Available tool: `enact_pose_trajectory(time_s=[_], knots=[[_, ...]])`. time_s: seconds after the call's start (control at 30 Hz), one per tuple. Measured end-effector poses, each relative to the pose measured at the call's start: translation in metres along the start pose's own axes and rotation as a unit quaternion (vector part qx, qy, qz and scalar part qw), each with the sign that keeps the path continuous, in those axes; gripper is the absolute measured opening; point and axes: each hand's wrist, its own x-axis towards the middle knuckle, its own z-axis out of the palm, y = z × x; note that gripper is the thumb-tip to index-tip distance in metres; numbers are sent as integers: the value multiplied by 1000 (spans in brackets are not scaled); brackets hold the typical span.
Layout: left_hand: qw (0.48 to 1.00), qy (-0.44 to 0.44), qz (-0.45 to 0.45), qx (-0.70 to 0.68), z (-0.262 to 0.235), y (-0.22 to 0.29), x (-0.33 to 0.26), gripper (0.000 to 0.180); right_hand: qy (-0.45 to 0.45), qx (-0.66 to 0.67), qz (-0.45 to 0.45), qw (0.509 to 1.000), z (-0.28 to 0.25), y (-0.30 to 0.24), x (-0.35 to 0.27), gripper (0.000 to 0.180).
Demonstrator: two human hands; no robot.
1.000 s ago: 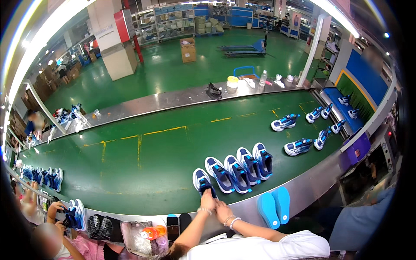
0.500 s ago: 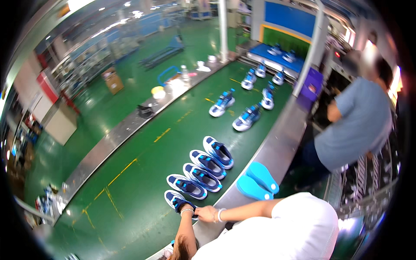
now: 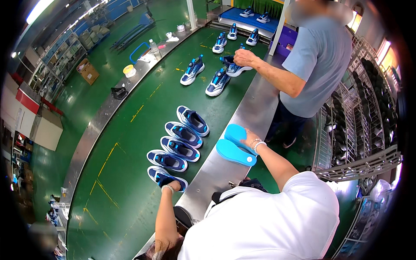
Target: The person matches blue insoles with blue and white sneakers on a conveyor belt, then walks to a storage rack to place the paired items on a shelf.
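My left hand (image 3: 173,186) grips the nearest navy, white and blue sneaker (image 3: 157,174) at its heel opening; its fingertips are partly hidden there. Beyond it, several matching sneakers (image 3: 175,147) stand side by side in a slanted row on the green belt. On the metal ledge, my right hand (image 3: 250,138) is closed on the edge of the farther bright blue insole (image 3: 235,132), thumb on top. The nearer blue insole (image 3: 234,152) lies beside it, with a small white round mark at one end.
Farther up the green belt (image 3: 130,143), a co-worker (image 3: 318,60) holds a sneaker (image 3: 236,69) above others. Wire racks (image 3: 359,160) of dark shoe-shaped pieces stand at right. A yellow-and-white tub (image 3: 129,70) and a plastic bottle (image 3: 154,47) sit on the far metal edge.
My right hand has left the nearest sneaker and moved right to the farther insole. My left hand stays at the shoe. The co-worker has reached over the belt and holds a sneaker.
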Motion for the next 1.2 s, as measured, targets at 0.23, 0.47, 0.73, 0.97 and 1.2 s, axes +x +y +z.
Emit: enact_pose_trajectory(time_s=[0.23, 0.47, 0.73, 0.97, 1.2], knots=[[949, 214, -204, 108, -1, 50, -32, 28, -27, -129, -89, 987, 1, 6, 4, 89], [858, 466, -218, -8, 37, 82, -52, 35, 82, -184, -91, 975, -29, 18, -20, 79], [702, 658, -55, -266, -8, 88, -59, 57, -130, 126, -189, 965, -30, -66, -36, 41], [684, 637, -137, -327, -40, 27, 15, 43, -454, 224, -236, 829, 22, -199, -48, 26], [741, 588, -192, -263, -47, 34, -8, 40, -543, 128, -169, 813, 78, -237, -21, 31]])
